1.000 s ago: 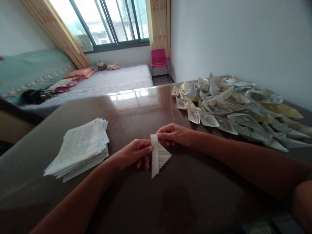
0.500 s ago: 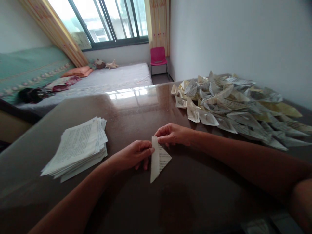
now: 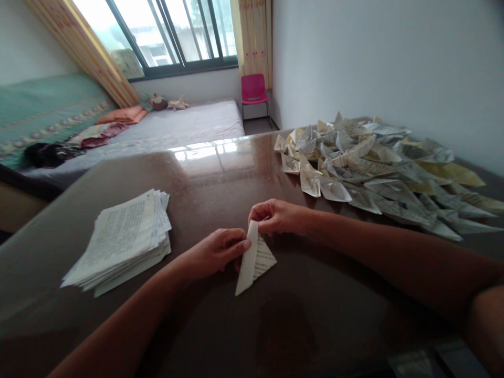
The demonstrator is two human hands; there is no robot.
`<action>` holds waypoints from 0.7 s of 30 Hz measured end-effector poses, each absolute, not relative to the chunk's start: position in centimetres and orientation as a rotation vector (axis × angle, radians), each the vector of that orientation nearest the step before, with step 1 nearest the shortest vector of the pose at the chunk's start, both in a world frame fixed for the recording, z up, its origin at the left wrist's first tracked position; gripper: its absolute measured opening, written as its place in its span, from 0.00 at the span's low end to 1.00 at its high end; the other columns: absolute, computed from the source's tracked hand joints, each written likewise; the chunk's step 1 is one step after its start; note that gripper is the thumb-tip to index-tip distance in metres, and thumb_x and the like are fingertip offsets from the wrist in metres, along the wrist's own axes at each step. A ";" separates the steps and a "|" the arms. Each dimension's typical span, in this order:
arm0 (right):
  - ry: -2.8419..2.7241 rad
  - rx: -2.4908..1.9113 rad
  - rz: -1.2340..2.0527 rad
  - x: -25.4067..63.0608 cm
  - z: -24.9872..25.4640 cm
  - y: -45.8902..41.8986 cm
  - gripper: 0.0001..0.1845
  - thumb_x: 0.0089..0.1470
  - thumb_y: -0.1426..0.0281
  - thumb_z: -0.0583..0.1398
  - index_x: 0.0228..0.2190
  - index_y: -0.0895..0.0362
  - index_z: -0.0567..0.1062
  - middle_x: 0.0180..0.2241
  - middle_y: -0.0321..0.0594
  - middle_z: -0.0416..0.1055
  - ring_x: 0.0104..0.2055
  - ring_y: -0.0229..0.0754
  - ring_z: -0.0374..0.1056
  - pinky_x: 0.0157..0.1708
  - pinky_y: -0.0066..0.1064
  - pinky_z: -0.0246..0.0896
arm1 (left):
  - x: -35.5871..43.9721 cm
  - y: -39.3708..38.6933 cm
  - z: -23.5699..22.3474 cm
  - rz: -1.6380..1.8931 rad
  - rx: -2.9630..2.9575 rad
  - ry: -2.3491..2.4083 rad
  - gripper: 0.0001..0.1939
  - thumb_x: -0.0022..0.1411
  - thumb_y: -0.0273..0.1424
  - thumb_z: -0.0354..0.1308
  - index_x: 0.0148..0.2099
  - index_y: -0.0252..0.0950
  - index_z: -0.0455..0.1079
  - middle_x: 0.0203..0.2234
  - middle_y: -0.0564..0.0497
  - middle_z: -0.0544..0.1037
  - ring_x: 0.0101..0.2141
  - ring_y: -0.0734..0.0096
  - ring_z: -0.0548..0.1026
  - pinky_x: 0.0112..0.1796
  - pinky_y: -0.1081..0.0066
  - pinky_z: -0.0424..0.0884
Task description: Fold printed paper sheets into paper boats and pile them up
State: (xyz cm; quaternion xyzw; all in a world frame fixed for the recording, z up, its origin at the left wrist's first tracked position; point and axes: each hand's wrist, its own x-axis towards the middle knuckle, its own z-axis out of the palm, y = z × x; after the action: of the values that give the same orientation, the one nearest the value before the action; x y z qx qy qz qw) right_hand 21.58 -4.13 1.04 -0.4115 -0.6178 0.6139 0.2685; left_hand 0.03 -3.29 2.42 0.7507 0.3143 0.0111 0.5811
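Head view: small folded triangle of cream printed paper (image 3: 248, 262), pinched in both hands over glossy brown tabletop (image 3: 212, 189).
Left hand (image 3: 216, 253) grips its left edge, right hand (image 3: 275, 217) its far tip; white paper stack (image 3: 122, 228) lies left. Judged light, fairly stiff where doubled, easily torn; best held by folded edges.

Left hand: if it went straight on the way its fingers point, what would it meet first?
The left hand would first push into the folded paper, which is in its grip. Past that, the right hand seems next in line, though depth is unclear.
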 end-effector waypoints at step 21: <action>-1.041 -1.170 1.698 22.7 0.2 -2.3 0.10 0.46 0.73 0.63 0.25 0.57 0.65 0.17 0.28 0.66 0.14 0.25 0.56 0.11 0.13 0.46 | -0.9 -1.9 1.6 0.437 2.037 0.916 0.16 0.65 0.39 0.52 0.47 0.36 0.72 0.37 0.49 0.77 0.36 0.69 0.72 0.36 0.74 0.68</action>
State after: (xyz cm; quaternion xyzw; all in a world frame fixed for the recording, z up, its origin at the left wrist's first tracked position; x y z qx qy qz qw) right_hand 22.66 -2.29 0.19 -0.4633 -0.4124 0.6724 0.4039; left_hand -0.91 -1.91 1.64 0.8125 0.3652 0.1745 0.4195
